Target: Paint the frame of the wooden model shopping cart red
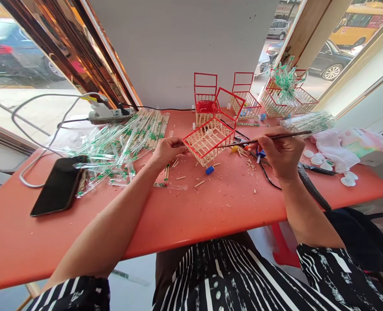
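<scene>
While left fingers (178, 146) pinch the red-rimmed basket (209, 140) corner, right fingers (269, 144) grip a paintbrush (269, 138)

Both bare forearms reach forward, converging. Left hand (167, 150) palm-down, fingers (180, 149) curled in a light grip. Right hand (282, 151) fisted, fingers pinched, wrist bent inward.

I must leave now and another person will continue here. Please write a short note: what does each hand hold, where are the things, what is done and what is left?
Left hand: holds the tilted cart by its red rim.
Right hand: grips a thin brush, tip at the cart's side.
Things: wrapped sticks lie left, a phone nearer, white caps right.
Done: three more carts stand at the back.
Left: this cart appears unfinished; one blue wheel shows beneath it.
</scene>
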### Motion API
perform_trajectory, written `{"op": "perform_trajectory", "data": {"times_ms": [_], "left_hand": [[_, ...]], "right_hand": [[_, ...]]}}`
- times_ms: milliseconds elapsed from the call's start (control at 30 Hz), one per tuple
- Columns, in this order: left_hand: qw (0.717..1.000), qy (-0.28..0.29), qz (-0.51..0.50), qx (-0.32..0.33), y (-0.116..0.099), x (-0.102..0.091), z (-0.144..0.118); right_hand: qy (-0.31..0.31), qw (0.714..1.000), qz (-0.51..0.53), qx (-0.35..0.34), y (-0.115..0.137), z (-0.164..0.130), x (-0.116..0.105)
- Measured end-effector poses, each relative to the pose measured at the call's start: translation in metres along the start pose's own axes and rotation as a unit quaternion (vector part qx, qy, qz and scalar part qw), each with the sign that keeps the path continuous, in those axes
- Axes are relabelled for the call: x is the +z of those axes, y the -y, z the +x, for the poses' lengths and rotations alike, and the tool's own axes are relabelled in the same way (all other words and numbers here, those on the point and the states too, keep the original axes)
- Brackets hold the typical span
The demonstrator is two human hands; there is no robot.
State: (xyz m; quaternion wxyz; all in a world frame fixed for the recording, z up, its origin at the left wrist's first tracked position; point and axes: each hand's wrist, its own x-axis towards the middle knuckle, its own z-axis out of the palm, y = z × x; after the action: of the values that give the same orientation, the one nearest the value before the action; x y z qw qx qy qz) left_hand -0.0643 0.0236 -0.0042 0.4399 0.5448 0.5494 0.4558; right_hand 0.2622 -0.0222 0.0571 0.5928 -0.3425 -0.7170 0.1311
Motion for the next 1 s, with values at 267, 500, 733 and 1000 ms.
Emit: {"op": "perform_trajectory", "data": {"times_ms": [267,500,733,1000], "left_hand": [[1.0,0.002,-0.01,-0.012,-0.005,0.0,-0.003],[1.0,0.011,-0.017,0.014,0.01,-0.002,0.004],[0.999,0.016,-0.044,0.017,0.012,-0.002,0.006],[0.999,0.009,-0.038,-0.001,0.004,0.0,0.003]], "right_hand": [[0.104,0.994,-0.037,-0.007,0.008,0.011,-0.009],[0.093,0.993,-0.074,-0.018,0.013,0.008,-0.014],[0.173,0.983,-0.05,-0.042,0.015,0.009,-0.015],[0.162,0.983,-0.044,-0.069,0.011,0.008,-0.012]]}}
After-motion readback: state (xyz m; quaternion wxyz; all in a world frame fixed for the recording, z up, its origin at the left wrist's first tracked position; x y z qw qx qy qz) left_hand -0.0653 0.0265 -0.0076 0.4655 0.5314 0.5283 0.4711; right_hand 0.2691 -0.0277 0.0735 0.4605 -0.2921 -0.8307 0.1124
